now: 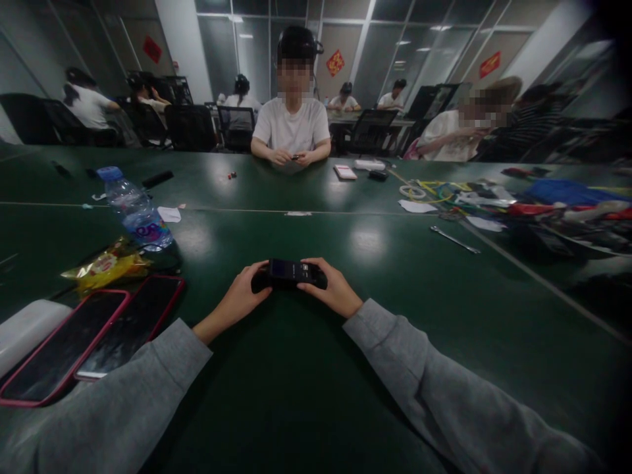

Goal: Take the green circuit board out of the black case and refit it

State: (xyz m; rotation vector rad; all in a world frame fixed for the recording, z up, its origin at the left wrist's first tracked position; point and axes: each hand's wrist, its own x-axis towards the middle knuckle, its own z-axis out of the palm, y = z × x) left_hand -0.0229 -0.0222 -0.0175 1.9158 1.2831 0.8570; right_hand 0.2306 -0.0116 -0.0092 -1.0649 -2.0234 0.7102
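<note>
Both my hands hold one black, oblong device [287,273] just over the green table [276,388]. It has a bluish dark panel at its left part and small white print at its right; its exact kind I cannot make out. My left hand [241,291] grips the left end, thumb at the near side and fingers over the far side. Around the right end, my right hand [334,288] is closed the same way. Left of my left forearm lie two phones in red cases, a nearer phone [131,326] and an outer phone [64,349].
A tilted-looking water bottle [135,209] and a yellow snack packet [106,264] are at left, beside a white case [29,329]. At right lie a wrench [454,239] and a heap of cables and cloth [557,204]. Across the table sits a person [291,125] handling something small.
</note>
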